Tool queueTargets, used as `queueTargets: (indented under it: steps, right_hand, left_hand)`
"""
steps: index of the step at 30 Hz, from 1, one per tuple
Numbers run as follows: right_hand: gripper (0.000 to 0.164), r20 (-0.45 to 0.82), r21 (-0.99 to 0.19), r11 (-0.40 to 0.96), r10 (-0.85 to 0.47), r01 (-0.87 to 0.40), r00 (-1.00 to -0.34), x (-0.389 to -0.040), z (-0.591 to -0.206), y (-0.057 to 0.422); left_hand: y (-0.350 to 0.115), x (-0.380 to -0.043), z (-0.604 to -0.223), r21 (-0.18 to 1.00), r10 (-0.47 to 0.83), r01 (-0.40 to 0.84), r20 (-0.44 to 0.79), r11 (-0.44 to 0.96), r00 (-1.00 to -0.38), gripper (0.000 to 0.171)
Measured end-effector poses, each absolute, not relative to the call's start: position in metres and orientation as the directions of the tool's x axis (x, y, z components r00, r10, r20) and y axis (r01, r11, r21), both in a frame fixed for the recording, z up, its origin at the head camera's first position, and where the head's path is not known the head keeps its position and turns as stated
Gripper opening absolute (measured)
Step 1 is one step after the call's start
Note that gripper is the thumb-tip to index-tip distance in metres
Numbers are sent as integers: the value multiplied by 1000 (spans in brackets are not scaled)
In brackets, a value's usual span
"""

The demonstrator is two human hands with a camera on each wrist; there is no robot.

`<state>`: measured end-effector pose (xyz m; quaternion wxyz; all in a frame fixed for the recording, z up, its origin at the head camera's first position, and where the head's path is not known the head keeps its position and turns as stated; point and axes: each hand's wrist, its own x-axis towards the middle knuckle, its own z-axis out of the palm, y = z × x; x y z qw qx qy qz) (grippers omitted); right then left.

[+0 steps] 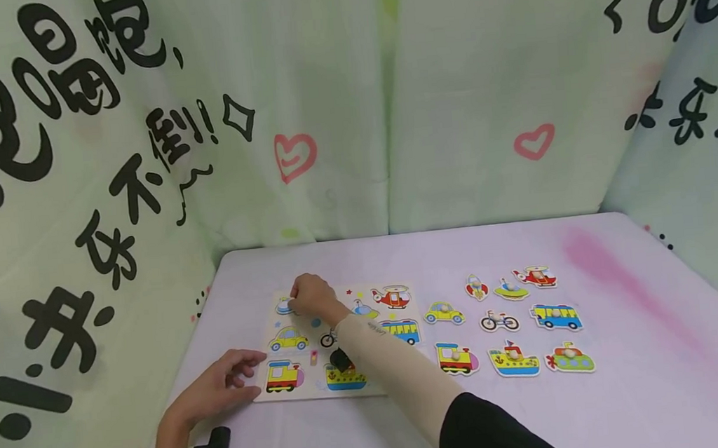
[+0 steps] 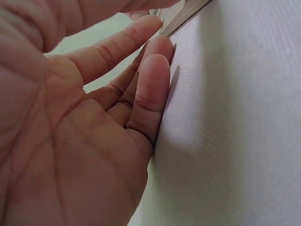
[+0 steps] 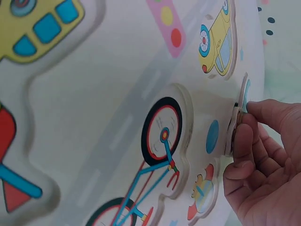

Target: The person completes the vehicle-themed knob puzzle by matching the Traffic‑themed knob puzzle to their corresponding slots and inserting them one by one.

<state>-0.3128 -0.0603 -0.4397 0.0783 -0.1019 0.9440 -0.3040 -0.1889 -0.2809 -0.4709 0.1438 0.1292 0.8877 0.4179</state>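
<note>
A white puzzle board (image 1: pixel 314 389) with printed vehicle recesses lies on the table. Over its upper left corner my right hand (image 1: pixel 316 300) pinches a thin puzzle piece (image 3: pixel 232 129) between thumb and fingers. In the right wrist view this piece stands edge-on above the board, so its picture is mostly hidden. Around it on the board are a yellow car recess (image 3: pixel 218 44), a bicycle recess (image 3: pixel 164 136) and a rocket recess (image 3: pixel 202 193). At the board's left edge rests my left hand (image 1: pixel 213 386), its fingers loosely bent and holding nothing, fingertips right at the edge.
Right of the board lie loose knobbed pieces: a yellow car (image 1: pixel 444 313), train (image 1: pixel 456 358), rocket (image 1: pixel 476 288), flying saucer (image 1: pixel 512 290), helicopter (image 1: pixel 537 277), bicycle (image 1: pixel 499 321), bus (image 1: pixel 556 317), ship (image 1: pixel 514 361) and submarine (image 1: pixel 570 358). Curtains (image 1: pixel 343 183) hang behind the table.
</note>
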Motion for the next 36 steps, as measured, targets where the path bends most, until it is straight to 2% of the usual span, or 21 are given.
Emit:
queueTargets:
  steps: [10, 15, 22, 30, 36]
  right_hand:
    - [14, -95, -609, 782, -235, -130, -967, -304, -446, -59]
    - [17, -82, -708, 701, -206, -88, -975, -303, -443, -52]
    - [25, -109, -860, 511, -208, -13, -972, -305, -443, -38]
    - [25, -134, -915, 401, -196, 45, -971, -296, -448, -25]
    - [25, -98, -944, 331, -248, 11, -964, -278, -436, -15]
  left_hand:
    - [-281, -184, -473, 781, 349, 93, -167, 618, -922, 59]
    - [-281, -184, -472, 765, 347, 116, -147, 633, -926, 57]
    - [-279, -187, -469, 772, 360, 128, -137, 622, -923, 57]
    - [-280, -188, -470, 800, 385, 143, -117, 583, -915, 58]
    - [-280, -188, -471, 800, 377, 128, -129, 587, -917, 58]
